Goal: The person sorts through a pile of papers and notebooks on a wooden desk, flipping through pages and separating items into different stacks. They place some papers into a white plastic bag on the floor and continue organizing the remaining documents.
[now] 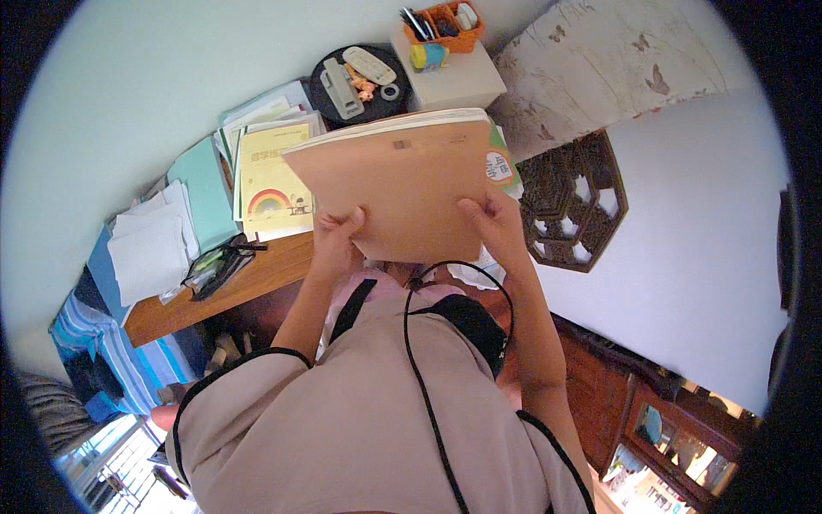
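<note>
Both my hands hold a stack of brown paper-covered notebooks (404, 186) above the front of the desk. My left hand (338, 238) grips the stack's lower left side, thumb on the cover. On the right side, my right hand (494, 221) clasps it the same way. White page edges show along the far side. Behind the stack, partly hidden, a green-covered book (502, 160) shows at the right. Left of the stack lies a yellow exercise book (275, 180) with a rainbow on its cover, on top of other papers.
A teal folder (204, 193), white papers (151, 244) and a dark mesh pencil case (221, 266) lie on the wooden desk (270, 263). Behind stand a round black tray (321, 119) with remotes and an orange basket (459, 42) on a white box (456, 87). A black cable (420, 385) hangs before me.
</note>
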A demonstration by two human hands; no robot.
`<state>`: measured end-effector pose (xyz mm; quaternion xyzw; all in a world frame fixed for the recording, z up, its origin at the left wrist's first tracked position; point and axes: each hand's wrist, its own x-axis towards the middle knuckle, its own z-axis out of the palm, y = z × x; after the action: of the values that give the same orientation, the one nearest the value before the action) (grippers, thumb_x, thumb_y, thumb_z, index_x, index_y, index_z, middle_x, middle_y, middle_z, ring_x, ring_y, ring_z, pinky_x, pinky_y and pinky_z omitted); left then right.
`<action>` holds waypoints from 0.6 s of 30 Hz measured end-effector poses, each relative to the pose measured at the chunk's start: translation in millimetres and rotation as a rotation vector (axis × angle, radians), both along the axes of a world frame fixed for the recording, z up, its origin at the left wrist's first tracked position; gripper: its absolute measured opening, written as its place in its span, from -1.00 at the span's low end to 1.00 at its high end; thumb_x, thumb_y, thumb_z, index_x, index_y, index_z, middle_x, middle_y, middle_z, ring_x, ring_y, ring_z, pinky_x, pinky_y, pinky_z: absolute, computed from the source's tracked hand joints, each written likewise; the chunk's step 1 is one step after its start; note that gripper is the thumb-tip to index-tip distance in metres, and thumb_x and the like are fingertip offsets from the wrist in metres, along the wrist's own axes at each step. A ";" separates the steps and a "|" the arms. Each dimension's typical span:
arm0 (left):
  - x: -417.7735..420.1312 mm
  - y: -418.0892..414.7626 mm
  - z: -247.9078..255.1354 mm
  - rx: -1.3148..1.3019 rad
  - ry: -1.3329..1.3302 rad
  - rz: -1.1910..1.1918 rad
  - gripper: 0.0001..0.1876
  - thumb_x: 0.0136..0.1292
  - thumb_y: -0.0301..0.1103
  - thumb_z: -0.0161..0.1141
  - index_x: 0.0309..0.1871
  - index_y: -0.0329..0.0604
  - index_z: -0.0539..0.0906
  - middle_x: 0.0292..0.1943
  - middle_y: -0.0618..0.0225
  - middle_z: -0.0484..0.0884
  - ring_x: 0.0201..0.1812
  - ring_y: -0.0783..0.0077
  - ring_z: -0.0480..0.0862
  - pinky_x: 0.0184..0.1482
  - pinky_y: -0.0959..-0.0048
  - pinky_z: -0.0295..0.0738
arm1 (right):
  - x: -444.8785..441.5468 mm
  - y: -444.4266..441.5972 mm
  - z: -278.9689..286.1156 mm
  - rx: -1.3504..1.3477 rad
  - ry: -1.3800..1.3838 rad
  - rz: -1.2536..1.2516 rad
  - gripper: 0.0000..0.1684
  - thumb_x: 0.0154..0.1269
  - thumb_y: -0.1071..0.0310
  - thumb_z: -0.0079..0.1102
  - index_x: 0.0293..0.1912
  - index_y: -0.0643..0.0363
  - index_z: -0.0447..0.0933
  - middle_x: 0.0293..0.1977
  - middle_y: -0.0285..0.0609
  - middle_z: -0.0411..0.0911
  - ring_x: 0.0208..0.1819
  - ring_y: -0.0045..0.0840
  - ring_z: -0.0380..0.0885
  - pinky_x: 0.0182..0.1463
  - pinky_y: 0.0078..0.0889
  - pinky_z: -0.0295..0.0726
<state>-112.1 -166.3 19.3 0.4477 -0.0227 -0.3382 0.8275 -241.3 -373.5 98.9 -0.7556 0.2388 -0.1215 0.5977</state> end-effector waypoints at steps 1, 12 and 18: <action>-0.2 -1.5 -1.3 -0.032 0.024 0.004 -0.59 0.12 -0.39 0.34 0.04 -0.24 0.51 -0.08 0.28 0.63 -0.04 0.38 0.61 0.04 0.34 0.51 | -1.6 -2.0 -3.5 -0.003 0.013 0.027 -0.59 0.16 0.35 0.28 -0.01 0.31 0.50 -0.24 -0.22 0.63 -0.22 -0.65 0.54 -0.11 -0.49 0.53; 20.5 -0.2 -22.1 0.010 -0.092 -0.011 -0.68 0.16 -0.49 0.25 0.01 -0.24 0.54 -0.03 0.24 0.61 -0.02 0.29 0.61 0.06 0.19 0.50 | -17.4 -5.9 -16.5 -0.005 0.155 0.108 -0.48 0.15 0.35 0.30 0.09 0.29 0.42 -0.09 -0.09 0.59 -0.04 -0.52 0.53 0.04 -0.42 0.51; 77.9 50.4 -6.3 0.251 -0.612 0.198 -0.70 0.08 -0.54 0.30 -0.08 -0.17 0.59 -0.17 0.43 0.64 -0.12 0.50 0.60 -0.03 0.45 0.49 | -50.0 -31.8 -34.5 0.061 0.050 -0.104 -0.53 0.28 0.45 0.14 0.17 0.26 0.34 -0.03 -0.06 0.56 -0.05 -0.53 0.56 0.03 -0.48 0.53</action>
<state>-34.2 -115.9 13.1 0.6267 -0.1844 -0.1062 0.7497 -291.2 -405.3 64.5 -0.7263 0.2962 -0.1261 0.6073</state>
